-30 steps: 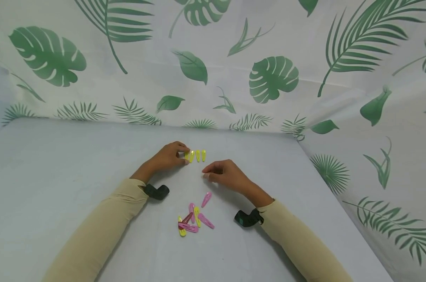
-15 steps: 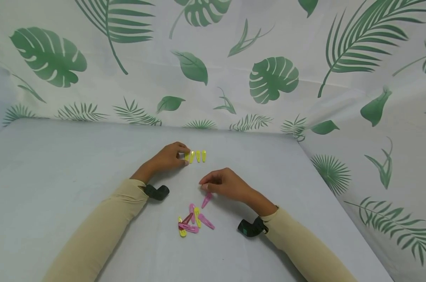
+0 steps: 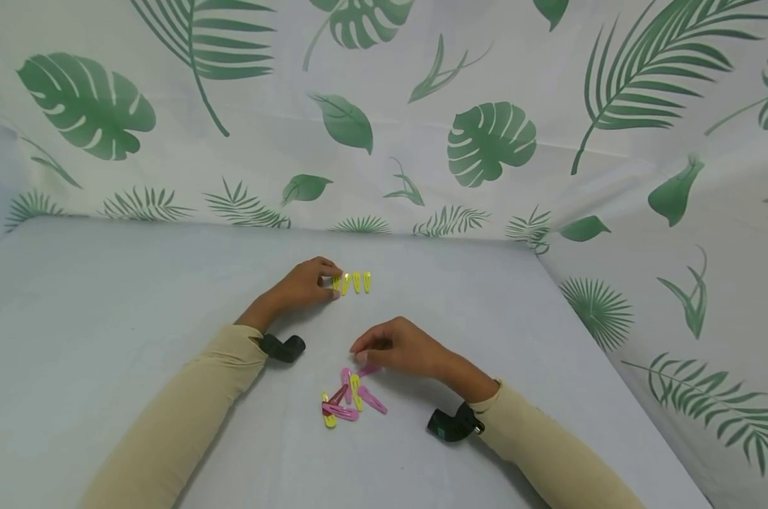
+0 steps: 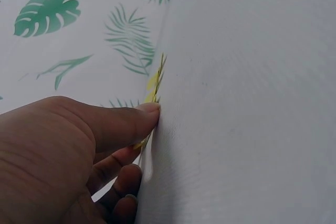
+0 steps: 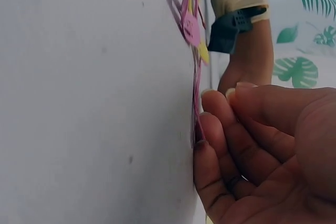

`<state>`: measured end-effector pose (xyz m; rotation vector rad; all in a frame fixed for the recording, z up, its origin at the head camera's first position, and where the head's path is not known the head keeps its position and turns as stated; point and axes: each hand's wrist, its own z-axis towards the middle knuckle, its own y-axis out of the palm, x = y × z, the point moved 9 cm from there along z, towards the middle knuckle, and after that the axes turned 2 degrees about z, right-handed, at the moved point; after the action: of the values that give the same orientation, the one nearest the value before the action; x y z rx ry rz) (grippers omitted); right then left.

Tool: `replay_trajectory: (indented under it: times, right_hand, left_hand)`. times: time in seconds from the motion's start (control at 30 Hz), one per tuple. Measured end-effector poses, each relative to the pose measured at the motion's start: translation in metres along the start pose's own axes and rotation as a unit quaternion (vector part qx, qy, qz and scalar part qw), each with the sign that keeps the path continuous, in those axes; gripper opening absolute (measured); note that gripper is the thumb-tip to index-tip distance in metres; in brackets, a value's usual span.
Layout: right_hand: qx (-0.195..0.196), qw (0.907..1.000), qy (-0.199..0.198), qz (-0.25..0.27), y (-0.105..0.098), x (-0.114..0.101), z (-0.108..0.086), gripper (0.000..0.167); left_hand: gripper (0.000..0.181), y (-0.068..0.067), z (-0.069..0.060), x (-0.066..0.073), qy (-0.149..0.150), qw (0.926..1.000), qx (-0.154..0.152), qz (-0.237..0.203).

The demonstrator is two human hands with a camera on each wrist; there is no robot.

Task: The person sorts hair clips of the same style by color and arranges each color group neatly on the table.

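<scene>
A row of several yellow hair clips [image 3: 357,282] lies on the white cloth at the back. My left hand [image 3: 301,284] holds the leftmost clip of that row between thumb and fingers; in the left wrist view the thumb [image 4: 142,116] partly hides the yellow clip [image 4: 139,145]. Nearer to me is a loose heap of pink, yellow and dark red clips [image 3: 338,396]. Just above it my right hand [image 3: 401,348] is bent loosely, its lower fingers touching a pink clip [image 3: 369,370] that they partly cover. Nothing shows between its thumb and forefinger.
White cloth [image 3: 167,283] covers the table. Behind and to the right hangs a white curtain with green leaves [image 3: 492,141]. A black wrist device [image 3: 283,348] sits on the left wrist, and another black device [image 3: 453,424] on the right.
My right hand has come down from near the row of yellow clips to the heap. The pink clip under it has turned more sideways. My left hand has stayed in place.
</scene>
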<state>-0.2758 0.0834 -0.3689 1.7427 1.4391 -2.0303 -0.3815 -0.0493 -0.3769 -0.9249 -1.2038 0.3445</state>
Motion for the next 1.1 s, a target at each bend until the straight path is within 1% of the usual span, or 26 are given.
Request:
replay_trajectory:
  times: [0.1,0.2,0.37,0.47,0.63,0.8,0.9,1.1]
  right_hand:
    - [-0.018,0.9998,0.011,-0.001,0.005,-0.001,-0.003,0.016]
    - [-0.032,0.9994,0.014,0.001,0.009,-0.003,-0.006,0.016]
    - [-0.047,0.9987,-0.018,-0.011,0.016,-0.008,-0.009,0.019]
    - [-0.047,0.9979,-0.035,-0.028,0.02,-0.011,-0.01,0.022]
    - [-0.039,0.9965,-0.037,-0.065,0.024,-0.014,-0.012,0.025]
    - [-0.028,0.9942,-0.037,-0.098,0.025,-0.017,-0.012,0.022]
    - [-0.021,0.9941,-0.037,-0.099,0.025,-0.017,-0.011,0.018]
    - [-0.018,0.9953,-0.043,-0.085,0.024,-0.02,-0.011,0.015]
  left_hand:
    - [0.047,0.001,0.0,0.0,0.002,1.0,-0.001,0.0]
    - [0.048,0.002,0.001,-0.001,-0.005,1.0,-0.002,-0.001]
    - [0.048,0.002,0.001,0.0,-0.009,1.0,0.0,-0.004]
    - [0.048,0.002,0.001,0.0,-0.01,0.9999,0.002,-0.008]
    - [0.048,0.002,0.001,0.0,-0.01,0.9999,0.002,-0.007]
    - [0.048,0.001,0.001,0.0,-0.014,0.9999,0.001,-0.003]
    - [0.048,0.001,0.0,0.001,-0.015,0.9999,0.002,0.002]
    - [0.048,0.0,-0.002,0.002,-0.01,0.9999,0.004,0.007]
